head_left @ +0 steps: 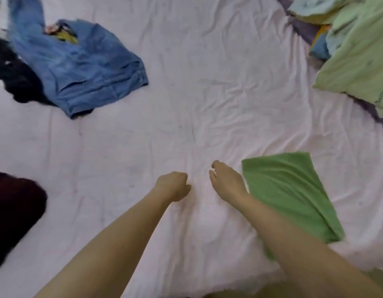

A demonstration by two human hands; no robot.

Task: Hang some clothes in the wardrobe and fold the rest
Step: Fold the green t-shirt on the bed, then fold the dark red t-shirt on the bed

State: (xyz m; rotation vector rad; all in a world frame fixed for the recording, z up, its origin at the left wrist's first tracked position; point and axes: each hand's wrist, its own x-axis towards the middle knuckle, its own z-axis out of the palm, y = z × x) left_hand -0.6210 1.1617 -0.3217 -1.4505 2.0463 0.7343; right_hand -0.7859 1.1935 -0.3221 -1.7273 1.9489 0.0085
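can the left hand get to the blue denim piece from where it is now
Probably yes. Only bare sheet lies between the empty left hand and the blue denim piece, though it lies well up the bed, so a long forward reach looks needed.

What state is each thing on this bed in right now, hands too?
Green cloth: folded flat, beside the right hand.
Jeans: rumpled, unfolded.
Black garment: heaped, partly under the jeans.
Dark garment: bunched at the left edge.
Left hand: fingers curled, holding nothing.
Right hand: relaxed, holding nothing.
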